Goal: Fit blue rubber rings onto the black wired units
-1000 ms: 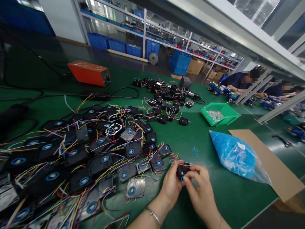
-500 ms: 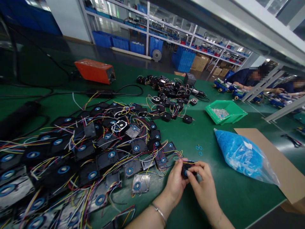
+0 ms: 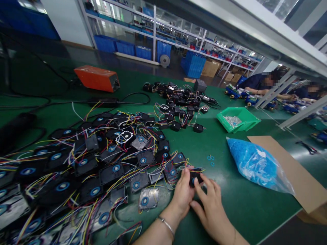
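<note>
My left hand is wrapped around a small black boxy unit with thin coloured wires and a blue ring on its face. My right hand lies over the unit's right side, fingers stretched out. Its index fingertip presses at the blue ring, while the thumb stays apart from the unit, near my left palm. Loose blue rings lie on the green table just beyond my hands. To the left spreads a heap of similar black wired units, many with blue rings.
A bag of blue parts lies right, beside a cardboard piece. Behind it stands a green bin of small metal parts. Smaller black units and an orange box sit farther back. Co-workers' arms are at far right.
My right thumb has come off the unit, and my index finger now presses at the blue ring. The whole view has shifted slightly.
</note>
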`<state>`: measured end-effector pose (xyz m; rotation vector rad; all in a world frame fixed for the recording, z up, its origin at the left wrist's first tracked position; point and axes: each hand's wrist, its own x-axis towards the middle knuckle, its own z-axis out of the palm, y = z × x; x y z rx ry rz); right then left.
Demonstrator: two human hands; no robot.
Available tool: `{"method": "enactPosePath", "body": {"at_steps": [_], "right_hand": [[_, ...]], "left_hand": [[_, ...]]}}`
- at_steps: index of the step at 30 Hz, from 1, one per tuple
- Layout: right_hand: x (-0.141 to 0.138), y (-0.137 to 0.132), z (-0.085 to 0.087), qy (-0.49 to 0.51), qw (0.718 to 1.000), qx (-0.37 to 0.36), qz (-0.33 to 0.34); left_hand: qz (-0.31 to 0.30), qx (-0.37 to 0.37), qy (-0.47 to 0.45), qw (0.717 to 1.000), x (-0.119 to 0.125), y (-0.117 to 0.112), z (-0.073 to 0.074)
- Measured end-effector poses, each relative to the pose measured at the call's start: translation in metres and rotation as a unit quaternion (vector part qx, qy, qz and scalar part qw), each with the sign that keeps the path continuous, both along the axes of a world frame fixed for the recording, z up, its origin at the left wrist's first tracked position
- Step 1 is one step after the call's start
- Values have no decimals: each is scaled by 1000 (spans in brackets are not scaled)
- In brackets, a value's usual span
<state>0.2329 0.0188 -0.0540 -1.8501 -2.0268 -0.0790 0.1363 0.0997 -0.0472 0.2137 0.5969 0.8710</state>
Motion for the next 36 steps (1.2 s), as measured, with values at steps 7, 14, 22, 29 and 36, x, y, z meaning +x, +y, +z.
{"method": "enactPosePath", "body": {"at_steps": [7,14,22,29,36], "right_hand": [[15,30,4,196,980,23,0],[-4,101,43,320,947,36,5],[36,209,51,159,987,6,1],[97,251,38,110,991,-17,-77],[40,122,32,106,993,-29,-33]], "left_hand": [[-2,20,-61,998,-3,-4,2],[-54,84,-128,987,-4,-1,3],[-59,73,-19,995,-1,-1,-5],[-49,90,-8,995,0,-3,-12],[19,20,-48,998,3,3,-13]]}}
